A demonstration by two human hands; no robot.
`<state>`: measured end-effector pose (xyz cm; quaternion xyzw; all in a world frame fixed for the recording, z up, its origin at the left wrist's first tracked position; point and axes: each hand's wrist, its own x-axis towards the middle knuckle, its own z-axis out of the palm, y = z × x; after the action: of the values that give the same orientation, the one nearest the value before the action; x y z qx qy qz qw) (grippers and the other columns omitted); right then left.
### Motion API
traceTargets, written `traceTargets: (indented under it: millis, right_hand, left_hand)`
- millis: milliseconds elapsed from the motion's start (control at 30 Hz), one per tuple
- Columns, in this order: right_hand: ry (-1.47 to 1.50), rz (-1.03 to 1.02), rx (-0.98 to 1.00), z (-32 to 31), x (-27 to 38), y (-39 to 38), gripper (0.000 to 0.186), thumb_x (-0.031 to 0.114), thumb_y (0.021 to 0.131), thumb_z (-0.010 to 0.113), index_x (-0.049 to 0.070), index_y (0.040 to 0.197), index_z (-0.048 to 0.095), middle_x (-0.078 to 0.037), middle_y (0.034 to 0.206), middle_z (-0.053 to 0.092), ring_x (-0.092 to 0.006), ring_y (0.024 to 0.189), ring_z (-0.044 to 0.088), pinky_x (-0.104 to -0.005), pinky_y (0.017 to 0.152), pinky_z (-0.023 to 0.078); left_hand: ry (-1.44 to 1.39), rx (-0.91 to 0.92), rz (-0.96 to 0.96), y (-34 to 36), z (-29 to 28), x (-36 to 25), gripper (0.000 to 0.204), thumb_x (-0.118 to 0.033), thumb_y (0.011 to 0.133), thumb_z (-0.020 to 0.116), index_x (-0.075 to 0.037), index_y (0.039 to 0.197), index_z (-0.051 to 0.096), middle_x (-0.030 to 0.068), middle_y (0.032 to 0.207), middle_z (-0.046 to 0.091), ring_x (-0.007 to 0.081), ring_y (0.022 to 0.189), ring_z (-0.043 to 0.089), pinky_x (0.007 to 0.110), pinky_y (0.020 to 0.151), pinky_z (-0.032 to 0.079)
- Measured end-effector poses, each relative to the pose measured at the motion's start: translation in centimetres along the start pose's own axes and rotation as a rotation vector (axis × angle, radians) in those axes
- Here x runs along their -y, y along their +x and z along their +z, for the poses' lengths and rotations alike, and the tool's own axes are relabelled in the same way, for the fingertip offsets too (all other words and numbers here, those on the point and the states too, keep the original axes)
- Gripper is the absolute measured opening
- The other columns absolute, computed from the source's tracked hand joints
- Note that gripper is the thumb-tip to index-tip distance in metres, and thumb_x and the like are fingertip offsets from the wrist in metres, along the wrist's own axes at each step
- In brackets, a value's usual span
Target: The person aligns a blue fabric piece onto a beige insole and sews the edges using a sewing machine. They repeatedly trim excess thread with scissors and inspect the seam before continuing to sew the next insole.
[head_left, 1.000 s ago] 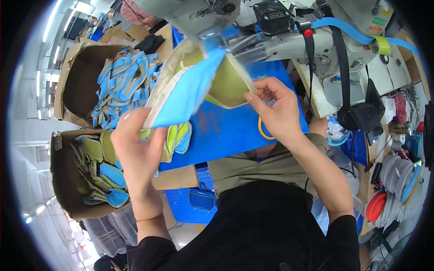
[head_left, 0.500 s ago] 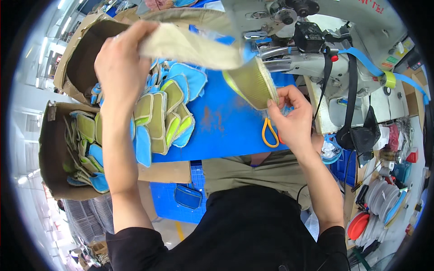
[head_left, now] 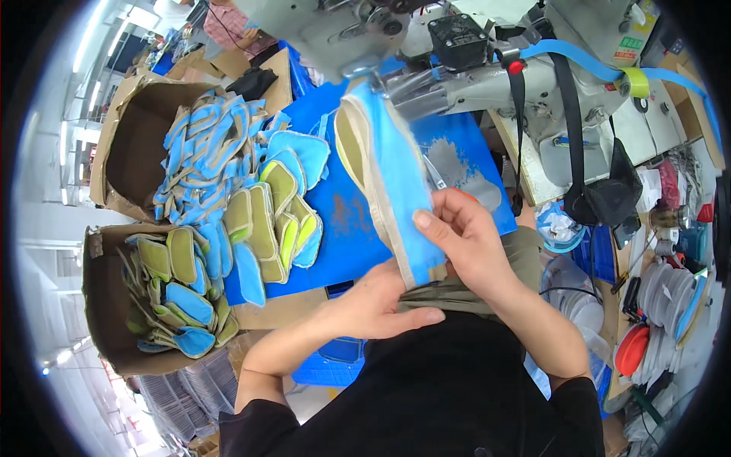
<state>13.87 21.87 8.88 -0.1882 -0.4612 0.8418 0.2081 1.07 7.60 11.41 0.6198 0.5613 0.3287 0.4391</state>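
Pinching, right hand [head_left: 472, 244]: had the blue-and-beige fabric piece [head_left: 400, 175] narrow between thumb and fingers, near its lower right edge.
Left hand [head_left: 373, 305]: sat at the lower end of the piece with thumb stuck out to the right; fingertips behind cloth, couldn't tell whether gripping or just touching.
Fabric piece: reached from above the lap up over the blue surface [head_left: 343, 263], toward the sewing machine [head_left: 335, 38]; too blurred at the top to tell contact.
Slip risk: might have twisted or dropped, probably from hanging limp off one small pinch.
Snag risk: could have caught on the machine's metal parts, because of being swung so near.
Scissors [head_left: 435, 175]: lay mostly hidden behind the right hand; could have been nudged, or hooked the cloth, if brushed while lowering.
Pad pile [head_left: 263, 221]: lay stacked loosely on the left, out to the near edge; might have slid off toward the lower cardboard box [head_left: 103, 305] if bumped by the left forearm.
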Motion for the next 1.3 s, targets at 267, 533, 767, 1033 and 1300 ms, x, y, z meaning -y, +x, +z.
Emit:
traceTargets:
  millis: [267, 533, 767, 1033, 1300]
  right_hand:
    - [-0.374, -0.343, 0.036, 0.2, 1.4, -0.4, 0.017, 0.011, 0.097, 0.072, 0.0, 0.09, 0.061, 0.0, 0.085, 0.066, -0.0046, 0.079, 0.056, -0.0265, 0.068, 0.046]
    - [-0.01, -0.013, 0.199, 1.9, 2.1, -0.6, 0.025, 0.005, 0.102, 0.063, 0.003, 0.123, 0.048, -0.005, 0.103, 0.071, -0.0066, 0.09, 0.065, -0.0237, 0.076, 0.05]
    - [-0.397, -0.261, 0.295, 2.7, 3.6, 1.0, 0.022, 0.02, 0.097, 0.072, 0.002, 0.101, 0.062, -0.009, 0.072, 0.061, -0.0093, 0.063, 0.057, -0.0289, 0.057, 0.045]
    - [-0.155, -0.204, 0.044, 0.1, 1.7, 3.4, 0.023, 0.018, 0.105, 0.062, -0.003, 0.116, 0.062, -0.003, 0.093, 0.067, -0.0047, 0.08, 0.06, -0.0238, 0.069, 0.048]
    - [-0.14, -0.018, 0.011, -0.9, 1.5, 3.4, 0.021, 0.018, 0.1, 0.071, -0.002, 0.094, 0.069, 0.003, 0.074, 0.063, -0.0005, 0.068, 0.052, -0.022, 0.057, 0.041]
  left_hand:
    - [-0.256, -0.783, -0.163, 1.8, -7.4, 2.2, 0.039, -0.014, 0.089, 0.074, 0.0, 0.125, 0.066, 0.0219, 0.13, 0.063, 0.0253, 0.107, 0.067, 0.038, 0.095, 0.052]
    - [1.104, -0.941, 0.451, 7.5, -11.2, 2.4, 0.039, -0.01, 0.07, 0.085, -0.007, 0.107, 0.074, 0.0122, 0.115, 0.066, 0.0306, 0.104, 0.067, 0.04, 0.09, 0.054]
    - [1.078, -0.911, 0.611, 8.2, -11.2, 3.5, 0.026, -0.005, 0.065, 0.089, -0.006, 0.082, 0.069, 0.0102, 0.09, 0.07, 0.0312, 0.095, 0.071, 0.041, 0.081, 0.057]
    - [0.899, -0.847, 0.591, 5.8, -8.8, 3.8, 0.03, -0.001, 0.073, 0.086, -0.002, 0.077, 0.057, 0.0152, 0.088, 0.069, 0.0313, 0.083, 0.071, 0.039, 0.073, 0.058]
    - [0.74, -0.949, 0.5, 3.9, -3.3, 5.2, 0.032, 0.007, 0.072, 0.076, -0.009, 0.097, 0.063, 0.0101, 0.111, 0.067, 0.0271, 0.095, 0.066, 0.036, 0.078, 0.052]
